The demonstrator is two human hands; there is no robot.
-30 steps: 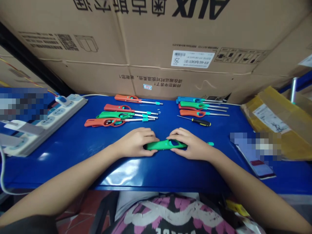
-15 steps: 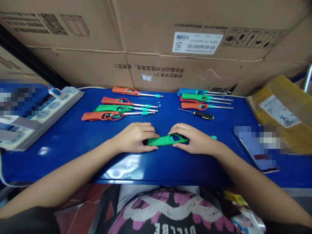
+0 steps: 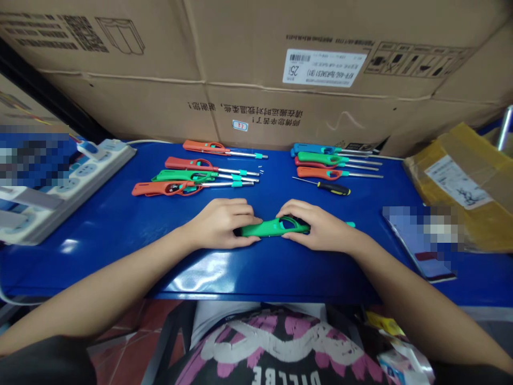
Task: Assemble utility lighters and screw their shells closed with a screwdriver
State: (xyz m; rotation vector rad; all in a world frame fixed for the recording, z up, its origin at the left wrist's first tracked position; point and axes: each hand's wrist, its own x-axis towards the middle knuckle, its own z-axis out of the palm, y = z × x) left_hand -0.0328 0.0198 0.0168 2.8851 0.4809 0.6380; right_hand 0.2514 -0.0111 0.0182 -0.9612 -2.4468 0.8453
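A green long-nosed lighter [image 3: 272,227] lies across the blue table [image 3: 120,235] in front of me. My left hand [image 3: 222,223] is closed round its handle end. My right hand [image 3: 318,227] grips the part by the trigger loop, and the lighter's teal tip pokes out past that hand. Both hands rest on the table top.
Several red and green lighters [image 3: 188,175] lie at back left, three more [image 3: 326,159] at back right beside a black-and-yellow screwdriver [image 3: 326,187]. A white power strip [image 3: 60,187] sits left, a yellow parcel [image 3: 465,182] right, cardboard boxes [image 3: 256,69] behind.
Both hands have stayed on the green lighter with only slight finger shifts. The camera has tilted a little, so everything sits slightly higher in view.
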